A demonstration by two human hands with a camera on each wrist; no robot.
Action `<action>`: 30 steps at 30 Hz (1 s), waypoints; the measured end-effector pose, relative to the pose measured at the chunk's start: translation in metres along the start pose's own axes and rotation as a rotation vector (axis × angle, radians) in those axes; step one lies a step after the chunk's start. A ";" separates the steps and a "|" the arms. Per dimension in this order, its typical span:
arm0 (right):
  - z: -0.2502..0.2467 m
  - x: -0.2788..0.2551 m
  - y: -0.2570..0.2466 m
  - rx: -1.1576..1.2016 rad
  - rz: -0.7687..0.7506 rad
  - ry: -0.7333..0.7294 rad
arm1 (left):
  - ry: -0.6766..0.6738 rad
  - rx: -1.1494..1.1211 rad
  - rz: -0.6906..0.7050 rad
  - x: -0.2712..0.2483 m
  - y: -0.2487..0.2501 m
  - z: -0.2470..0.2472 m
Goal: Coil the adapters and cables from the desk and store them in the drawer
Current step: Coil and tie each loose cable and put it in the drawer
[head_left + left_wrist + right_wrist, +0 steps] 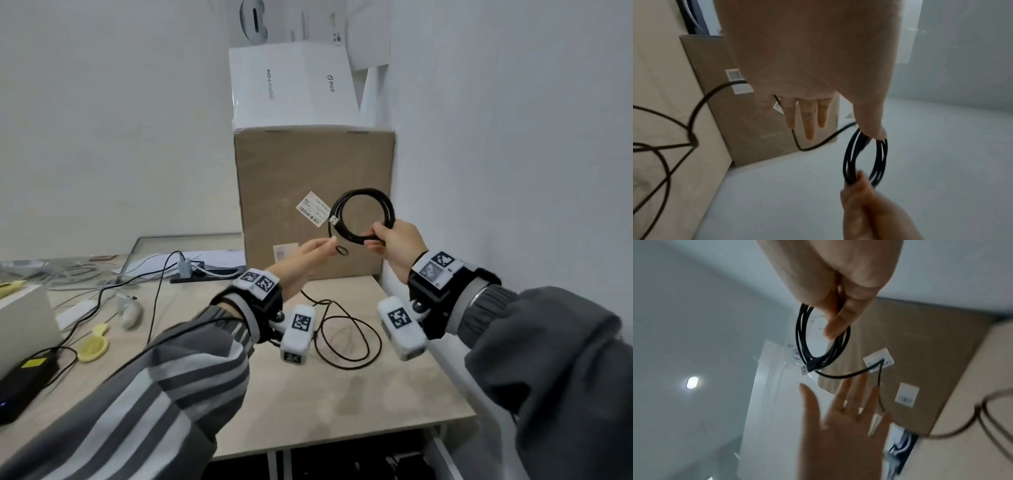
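Facing camera (upright): coiled cable [363, 216], plug [334, 220] leftward.

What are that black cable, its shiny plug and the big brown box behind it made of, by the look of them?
The black cable, coiled in the right hand, looks rubber- or plastic-sheathed: smooth, slightly glossy, bending in easy loops. Its plug has a silvery tip, probably metal, on a black moulded body. The brown box looks like plain matt cardboard, with paper labels stuck on its front.
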State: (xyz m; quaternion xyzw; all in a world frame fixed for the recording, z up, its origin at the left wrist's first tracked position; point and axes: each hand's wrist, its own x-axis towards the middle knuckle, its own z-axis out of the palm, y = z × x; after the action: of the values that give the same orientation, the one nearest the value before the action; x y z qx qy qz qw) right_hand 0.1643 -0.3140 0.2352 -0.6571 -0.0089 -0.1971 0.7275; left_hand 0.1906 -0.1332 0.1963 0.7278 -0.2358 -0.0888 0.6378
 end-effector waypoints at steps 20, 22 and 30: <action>-0.009 -0.002 0.002 -0.811 -0.433 -0.316 | 0.057 0.265 0.044 0.011 0.039 -0.007; 0.001 -0.009 -0.015 -0.983 -0.611 -0.499 | -0.077 0.636 0.014 0.007 0.048 -0.001; 0.026 -0.012 -0.040 -1.706 -0.619 -0.629 | -0.046 1.046 0.002 0.012 0.059 0.016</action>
State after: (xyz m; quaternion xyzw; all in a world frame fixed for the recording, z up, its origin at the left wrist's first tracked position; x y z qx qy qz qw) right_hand 0.1481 -0.2883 0.2736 -0.9568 -0.2301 -0.1353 -0.1155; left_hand 0.1807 -0.1575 0.2530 0.9468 -0.2632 0.0254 0.1835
